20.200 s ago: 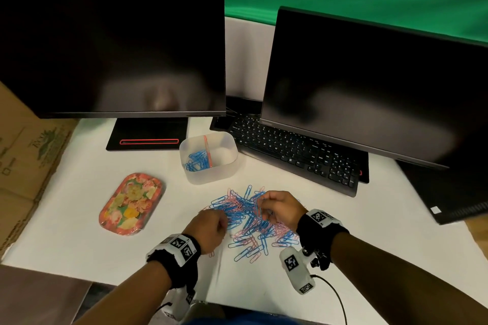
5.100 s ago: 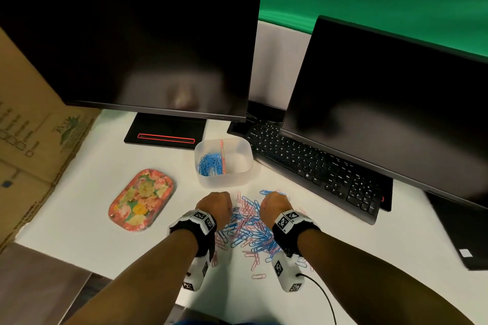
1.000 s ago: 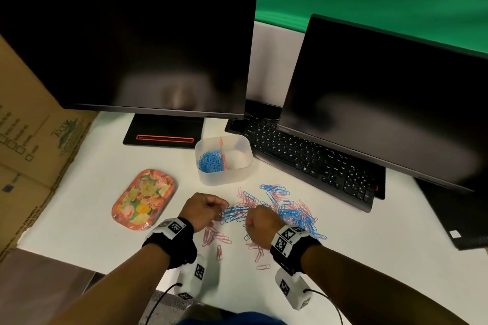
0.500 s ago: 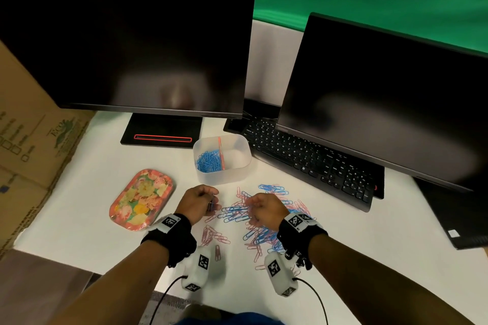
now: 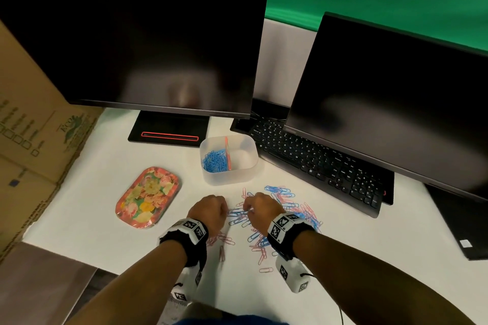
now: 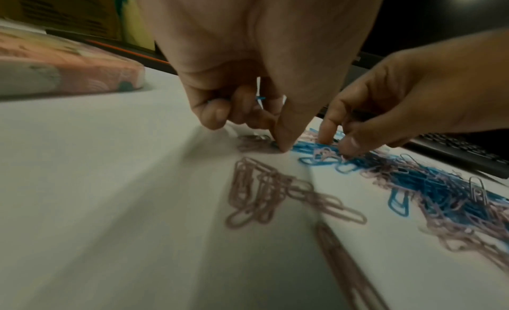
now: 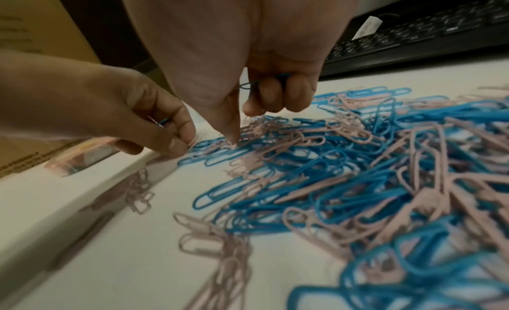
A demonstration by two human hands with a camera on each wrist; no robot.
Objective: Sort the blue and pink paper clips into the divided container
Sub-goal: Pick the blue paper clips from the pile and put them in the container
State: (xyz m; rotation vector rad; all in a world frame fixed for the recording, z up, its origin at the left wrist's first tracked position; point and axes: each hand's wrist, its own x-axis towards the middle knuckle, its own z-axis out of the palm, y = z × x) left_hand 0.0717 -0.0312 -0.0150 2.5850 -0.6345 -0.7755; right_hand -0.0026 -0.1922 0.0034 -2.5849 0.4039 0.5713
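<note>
Both hands have drawn together since half a second ago: the left hand [image 5: 210, 210] and right hand [image 5: 260, 210] meet at lower centre, each with fingers curled round blue clips and thumb tip down on the pile [image 5: 285, 208]. Above them, the container [image 5: 229, 159] holds blue clips in its left compartment only. Sorting appears under halfway: many blue and all pink clips remain on the table [image 5: 79, 219].
</note>
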